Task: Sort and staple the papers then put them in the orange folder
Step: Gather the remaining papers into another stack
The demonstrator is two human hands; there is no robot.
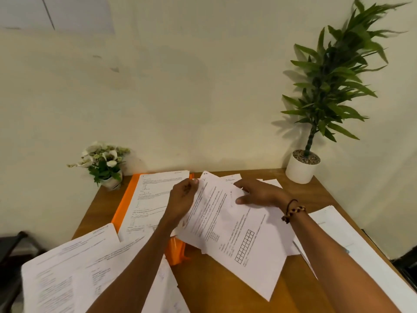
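Note:
An orange folder lies at the back left of the wooden table, with printed sheets resting on top of it. A tilted bunch of printed papers sits at the table's middle. My left hand pinches the upper left edge of that bunch. My right hand presses flat on its upper right part, fingers spread. More loose papers cover the near left. No stapler is visible.
A small pot of white flowers stands at the back left corner. A tall green plant in a white pot stands at the back right. Another paper stack lies along the right edge. A dark chair is at left.

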